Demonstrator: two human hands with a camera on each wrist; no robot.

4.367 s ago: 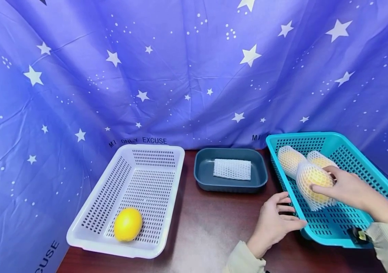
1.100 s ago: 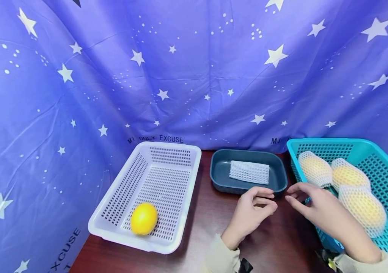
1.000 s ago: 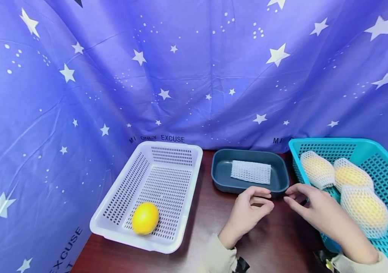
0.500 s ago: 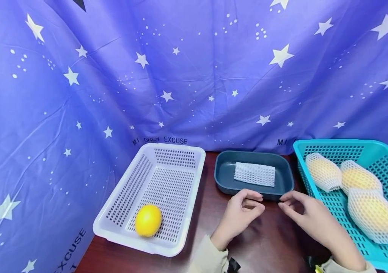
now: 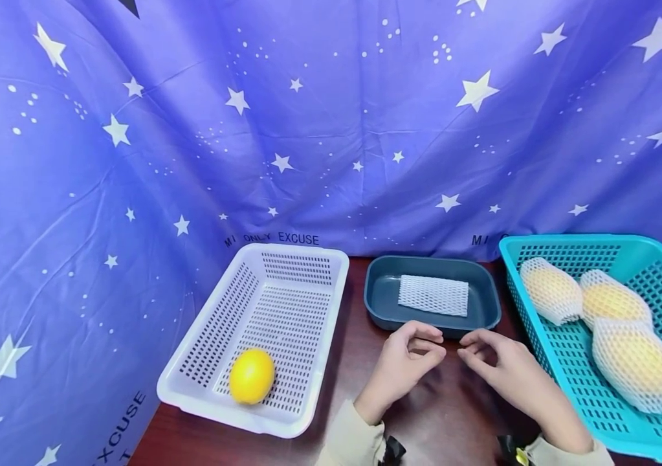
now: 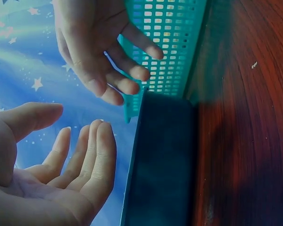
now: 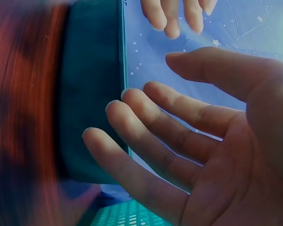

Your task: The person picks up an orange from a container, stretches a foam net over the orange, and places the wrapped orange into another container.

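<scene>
Both hands hover in front of the dark blue-grey tray [image 5: 383, 314], fingertips facing each other with a small gap between. The left hand [image 5: 403, 362] has loosely bent fingers and nothing in its grasp; its palm [image 6: 47, 197] shows bare in the left wrist view. Likewise the right hand [image 5: 502, 369] holds nothing, its fingers spread and relaxed in the right wrist view [image 7: 179, 136]. Inside the tray lies a flat white foam net sleeve [image 5: 433, 296]. On the right, a teal basket [image 5: 531, 330] holds three yellow fruits in foam nets, the nearest netted fruit [image 5: 636, 366] lowest.
A white perforated basket [image 5: 301, 323] stands at the left with one bare yellow fruit [image 5: 252, 376] in it. A blue star-patterned curtain [image 5: 331, 129] hangs close behind the containers. The table [image 5: 348, 395] is dark red-brown wood.
Earlier the right hand held a netted fruit in the teal basket while the left touched its rim. The fruit now lies released there; both hands have moved left, before the tray.
</scene>
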